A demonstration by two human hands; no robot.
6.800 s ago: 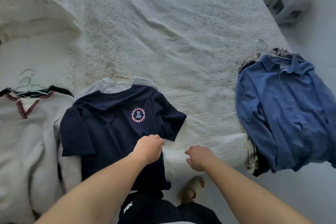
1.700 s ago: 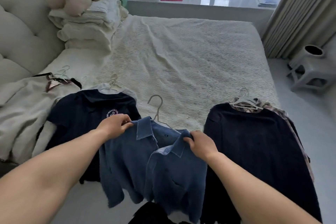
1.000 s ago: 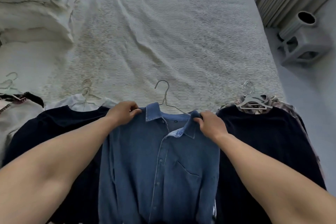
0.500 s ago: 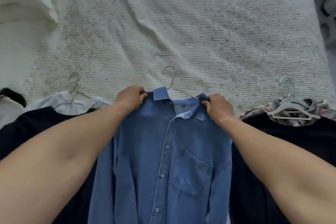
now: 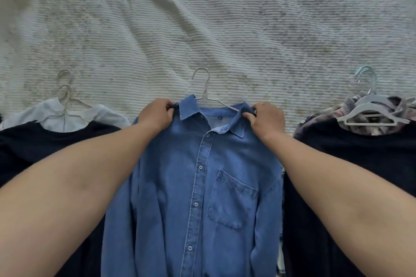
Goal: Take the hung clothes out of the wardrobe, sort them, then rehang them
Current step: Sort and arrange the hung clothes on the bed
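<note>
Head view, reading left to right across the near edge of the bed. Far left: a dark navy garment (image 5: 33, 141) lies flat, overlapping a white garment (image 5: 67, 114) whose collar and two thin wire hangers (image 5: 65, 90) show above it. My left forearm crosses over the navy garment and hides its right part. My left hand (image 5: 155, 116) has its fingers curled, gripping the left shoulder of the blue denim shirt (image 5: 191, 186) just beside the collar. The shirt lies front up in the middle of the frame, buttoned, chest pocket visible, on a thin white wire hanger (image 5: 203, 87) whose hook rests on the ribbed white bedspread (image 5: 225, 29) above the collar. My right hand (image 5: 266, 119) pinches the right collar point and shoulder seam, thumb and fingers closed on the cloth. Right of it, just beside the shirt sleeve, is another dark garment (image 5: 360, 159), lying over a plaid or patterned piece (image 5: 382, 108) with a white plastic hanger (image 5: 371, 112) on top and a pale blue hook (image 5: 367, 76) behind; my right forearm covers its left edge. The lower hem of all three piles runs out of frame. Compared with half a second ago: both hands hold the same spots on the shirt, the shirt sits slightly farther up the bed, and the camera has dipped closer, so the pillow stack at top left is almost out of view.
</note>
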